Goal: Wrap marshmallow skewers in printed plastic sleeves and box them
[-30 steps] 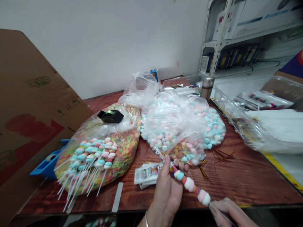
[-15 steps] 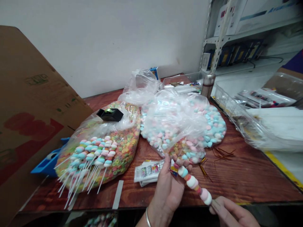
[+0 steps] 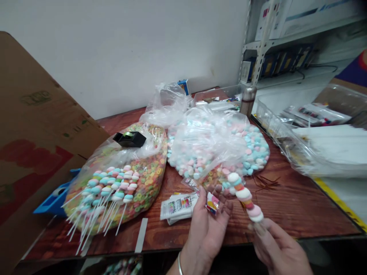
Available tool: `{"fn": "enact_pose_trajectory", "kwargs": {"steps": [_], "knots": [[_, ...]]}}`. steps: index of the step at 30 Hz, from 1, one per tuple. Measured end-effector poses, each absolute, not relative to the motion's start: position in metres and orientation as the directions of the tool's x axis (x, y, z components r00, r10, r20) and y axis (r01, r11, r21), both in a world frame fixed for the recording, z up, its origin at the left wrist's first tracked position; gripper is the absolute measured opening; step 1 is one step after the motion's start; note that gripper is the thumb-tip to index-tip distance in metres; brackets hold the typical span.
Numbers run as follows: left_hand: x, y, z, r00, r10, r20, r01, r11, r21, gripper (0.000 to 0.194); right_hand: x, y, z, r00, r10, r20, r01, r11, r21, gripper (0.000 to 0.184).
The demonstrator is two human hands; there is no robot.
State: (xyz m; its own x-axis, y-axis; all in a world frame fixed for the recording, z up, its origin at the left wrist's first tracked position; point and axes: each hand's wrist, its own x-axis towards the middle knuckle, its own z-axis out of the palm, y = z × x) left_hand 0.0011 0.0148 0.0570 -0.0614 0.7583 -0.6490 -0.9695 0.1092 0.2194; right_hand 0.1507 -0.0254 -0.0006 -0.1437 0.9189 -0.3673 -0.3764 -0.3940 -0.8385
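My right hand (image 3: 272, 240) pinches the lower end of a marshmallow skewer (image 3: 243, 194), with white and pink marshmallows and orange-red cereal rings between them. It tilts up and to the left above the table. My left hand (image 3: 210, 221) is open, palm up, fingers spread, just left of the skewer and apart from it. A small colourful printed wrapper (image 3: 212, 202) shows between its thumb and fingers; whether it touches the hand I cannot tell. Beside that hand lies a stack of clear printed bags (image 3: 178, 206). Several finished marshmallow skewers (image 3: 114, 185) rest on a bag of cereal rings (image 3: 153, 168).
Large bags of marshmallows (image 3: 255, 151) fill the table's middle. A black tape dispenser (image 3: 130, 139) sits on the cereal bag. Brown twist ties (image 3: 265, 182) lie at right, near a clear plastic tray (image 3: 289, 152). A metal bottle (image 3: 248, 101) stands behind; a cardboard box (image 3: 43, 103) is left.
My right hand has raised the skewer and turned it more upright, drawing its top away from my left hand. The left hand's fingers have spread further. The view has shifted slightly.
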Motion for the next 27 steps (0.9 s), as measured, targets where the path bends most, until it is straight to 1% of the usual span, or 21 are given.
{"fn": "enact_pose_trajectory", "kwargs": {"steps": [2,4,7,10,12,15,18,20,22,24,27], "knots": [[0.008,0.012,0.059,-0.028,0.798,-0.603,-0.971,0.122,0.206,0.021,0.139,-0.014,0.008,-0.062,0.944,-0.324,-0.318,-0.327,-0.890,0.029],[0.015,0.009,0.060,-0.008,0.842,-0.540,-0.967,0.131,0.219,0.023,0.128,-0.004,0.018,-0.052,0.964,-0.260,-0.238,-0.265,-0.934,0.034],[0.019,0.007,0.061,0.019,0.881,-0.472,-0.954,0.156,0.254,0.029,0.119,0.006,0.029,-0.141,0.971,-0.191,-0.121,-0.208,-0.971,0.035],[0.020,0.006,0.060,0.026,0.882,-0.471,-0.943,0.179,0.282,0.034,0.115,0.007,0.034,-0.210,0.961,-0.181,-0.068,-0.199,-0.978,0.035],[0.022,0.006,0.060,0.014,0.879,-0.476,-0.930,0.187,0.317,0.036,0.112,0.006,0.035,-0.218,0.957,-0.191,-0.043,-0.205,-0.978,0.034],[0.024,0.005,0.061,-0.063,0.885,-0.461,-0.895,0.154,0.419,0.034,0.110,0.006,0.034,-0.219,0.956,-0.197,0.000,-0.202,-0.979,0.031],[0.021,0.004,0.059,-0.165,0.898,-0.409,-0.813,0.111,0.571,0.028,0.115,0.010,0.028,-0.201,0.964,-0.176,0.064,-0.166,-0.984,0.028],[0.014,0.004,0.054,-0.216,0.890,-0.402,-0.733,0.125,0.668,0.027,0.121,0.013,0.025,-0.175,0.973,-0.150,0.113,-0.132,-0.985,0.026],[0.006,0.003,0.047,-0.252,0.878,-0.406,-0.661,0.150,0.735,0.024,0.127,0.016,0.023,-0.161,0.979,-0.123,0.138,-0.101,-0.985,0.024],[0.000,0.001,0.042,-0.239,0.879,-0.413,-0.637,0.179,0.750,0.022,0.130,0.017,0.023,-0.144,0.985,-0.098,0.135,-0.079,-0.988,0.026],[-0.005,-0.002,0.037,-0.119,0.888,-0.445,-0.702,0.242,0.670,0.027,0.130,0.018,0.025,-0.164,0.983,-0.081,0.103,-0.064,-0.993,0.031]]}}
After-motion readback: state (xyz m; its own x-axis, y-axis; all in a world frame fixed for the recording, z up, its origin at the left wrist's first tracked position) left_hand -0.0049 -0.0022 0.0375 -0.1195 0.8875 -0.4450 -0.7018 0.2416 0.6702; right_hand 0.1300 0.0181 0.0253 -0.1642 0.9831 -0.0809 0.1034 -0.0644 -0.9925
